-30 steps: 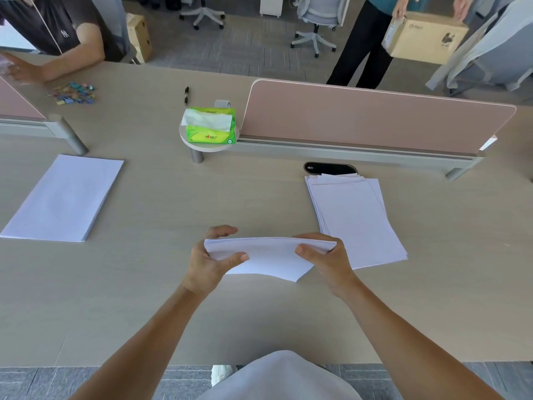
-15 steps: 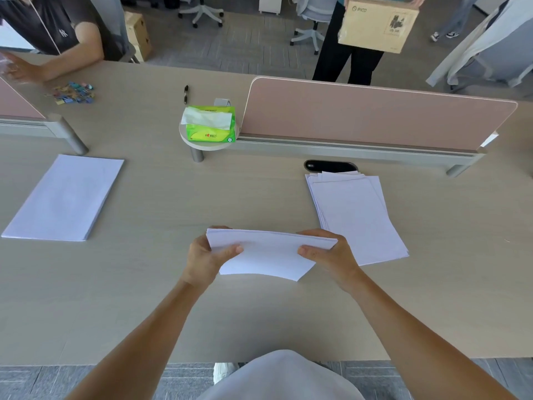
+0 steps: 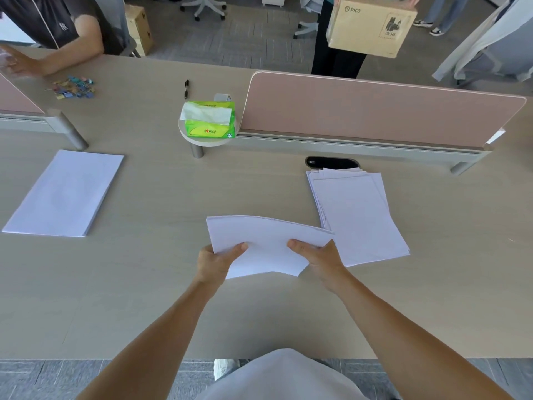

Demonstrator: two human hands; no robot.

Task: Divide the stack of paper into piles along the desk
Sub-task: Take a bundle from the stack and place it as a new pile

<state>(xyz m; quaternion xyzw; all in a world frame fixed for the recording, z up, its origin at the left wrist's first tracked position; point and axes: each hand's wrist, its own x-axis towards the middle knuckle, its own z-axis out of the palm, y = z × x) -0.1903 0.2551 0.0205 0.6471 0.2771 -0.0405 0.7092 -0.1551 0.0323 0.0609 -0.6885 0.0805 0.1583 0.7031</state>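
2 hands hold a thin white paper sheaf (image 3: 268, 243) over the middle of the beige wooden desk (image 3: 150, 298): left hand (image 3: 215, 262) and right hand (image 3: 320, 256) each pinch a near corner. Light and floppy, it bows; side-edge grips should steady it.

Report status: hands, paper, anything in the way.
Left hand and right hand both grip a sheaf of paper over the desk. Neat pile at left, loose stack at right. Nothing seen in the way.

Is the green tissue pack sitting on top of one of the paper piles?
No, the tissue pack rests on a small round shelf beside the pink divider, behind the left pile and right pile.
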